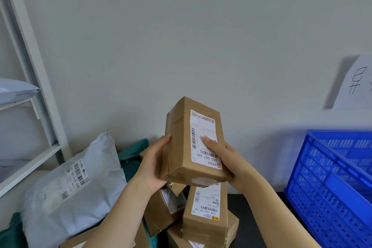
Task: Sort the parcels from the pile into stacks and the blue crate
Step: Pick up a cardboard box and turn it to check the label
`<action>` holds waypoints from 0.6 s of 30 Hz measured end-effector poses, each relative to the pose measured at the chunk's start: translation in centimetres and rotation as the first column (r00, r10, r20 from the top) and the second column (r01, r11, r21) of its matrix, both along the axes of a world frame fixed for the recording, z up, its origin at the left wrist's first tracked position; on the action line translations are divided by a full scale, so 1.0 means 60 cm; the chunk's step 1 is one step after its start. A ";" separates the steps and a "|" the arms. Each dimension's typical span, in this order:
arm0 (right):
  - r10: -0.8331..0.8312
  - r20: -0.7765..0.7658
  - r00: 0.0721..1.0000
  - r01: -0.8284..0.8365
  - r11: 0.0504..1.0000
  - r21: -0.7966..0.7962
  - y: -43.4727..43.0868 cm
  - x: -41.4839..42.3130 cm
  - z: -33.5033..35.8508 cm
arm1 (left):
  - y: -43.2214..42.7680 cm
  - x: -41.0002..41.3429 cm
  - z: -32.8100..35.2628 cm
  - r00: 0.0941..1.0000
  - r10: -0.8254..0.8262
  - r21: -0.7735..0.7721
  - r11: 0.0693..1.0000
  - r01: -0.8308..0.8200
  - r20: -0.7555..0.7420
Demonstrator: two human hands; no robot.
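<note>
above the pile (201,215), both hands gripping box (181,147)

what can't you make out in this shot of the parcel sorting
All in the head view:
1. Blue crate: its contents are hidden by its own wall, and it is cut off by the right edge.
2. Held box label: the fine print is too small to read, and the right hand's thumb covers part of it.
3. Paper sign: the writing is cut off by the right edge.
4. Pile boxes: partly hidden behind the held box and left hand, and cut off by the bottom edge.
</note>
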State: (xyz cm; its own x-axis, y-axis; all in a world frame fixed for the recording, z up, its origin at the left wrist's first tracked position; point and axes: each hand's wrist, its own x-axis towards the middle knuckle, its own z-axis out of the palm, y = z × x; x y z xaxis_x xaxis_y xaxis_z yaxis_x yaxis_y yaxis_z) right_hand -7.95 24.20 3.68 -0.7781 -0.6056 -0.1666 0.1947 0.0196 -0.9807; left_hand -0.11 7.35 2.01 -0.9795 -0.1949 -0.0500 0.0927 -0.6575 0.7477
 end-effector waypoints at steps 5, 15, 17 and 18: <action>0.054 0.203 0.978 -0.024 0.989 -0.143 0.009 -0.005 -0.009 | -0.004 -0.003 0.001 1.000 -0.006 -0.058 0.998 0.005 -0.013; -0.128 0.126 0.984 0.146 0.979 -0.145 0.013 -0.005 -0.021 | 0.003 -0.008 0.013 0.992 0.059 -0.589 0.808 0.017 0.110; -0.161 0.082 0.984 0.170 0.979 -0.117 0.014 -0.007 -0.022 | 0.011 -0.009 0.016 0.988 0.079 -0.625 0.780 0.022 0.132; -0.177 0.068 0.982 0.184 0.977 -0.108 0.013 -0.007 -0.021 | 0.015 -0.010 0.016 0.986 0.092 -0.636 0.771 0.019 0.141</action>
State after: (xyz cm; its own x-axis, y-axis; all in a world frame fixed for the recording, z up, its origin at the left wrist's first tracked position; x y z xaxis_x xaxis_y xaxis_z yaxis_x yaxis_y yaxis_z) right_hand -8.35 25.00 2.40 -0.8676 -0.4734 -0.1521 0.2406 -0.1319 -0.9616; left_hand -0.71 8.24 2.97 -0.9609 -0.2721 -0.0522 -0.0465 -0.0274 0.9985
